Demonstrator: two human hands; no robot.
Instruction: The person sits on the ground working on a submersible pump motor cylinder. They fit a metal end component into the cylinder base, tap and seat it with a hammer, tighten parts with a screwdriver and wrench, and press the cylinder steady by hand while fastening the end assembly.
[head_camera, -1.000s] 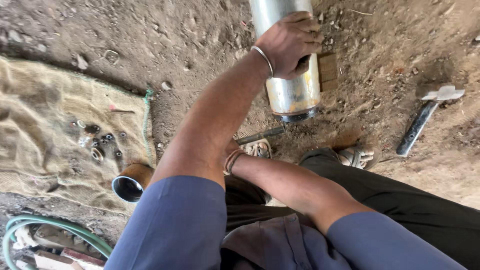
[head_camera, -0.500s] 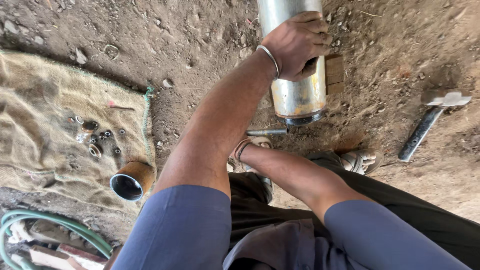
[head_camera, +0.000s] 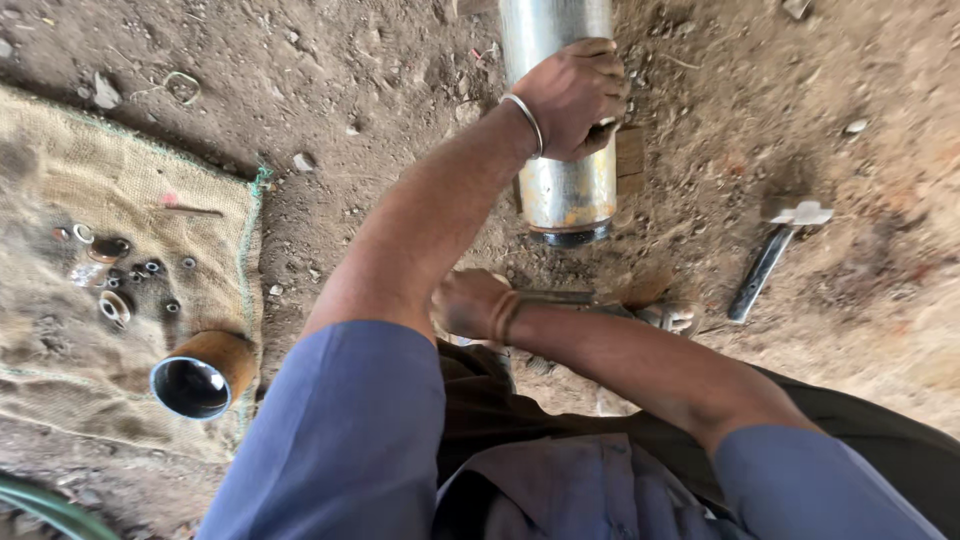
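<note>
The ground is bare, packed dirt (head_camera: 330, 90), brown and crumbly, strewn with pebbles and small scraps. A worn burlap sack (head_camera: 60, 390) lies spread flat over the left side of the frame, its edge frayed along the right. On the sack sit a scatter of small metal rings and washers (head_camera: 115, 275), and at its lower right edge lies a short rusty pipe piece (head_camera: 200, 372), open end facing up at the camera. A green hose (head_camera: 45, 508) curves through the lower left corner.

At upper centre, a long steel tube (head_camera: 565, 195) lies on the dirt, running up out of the frame. The left hand (head_camera: 575, 98) is curled firmly over the tube's upper side, a metal bangle on the wrist. The right hand (head_camera: 468, 303) sits lower, at centre, just under the left forearm; it is partly hidden, so I cannot tell its grip, though a thin metal rod (head_camera: 555, 297) runs out from it towards the right. A hammer (head_camera: 775, 255) lies on the dirt at the right, well apart from both hands.
</note>
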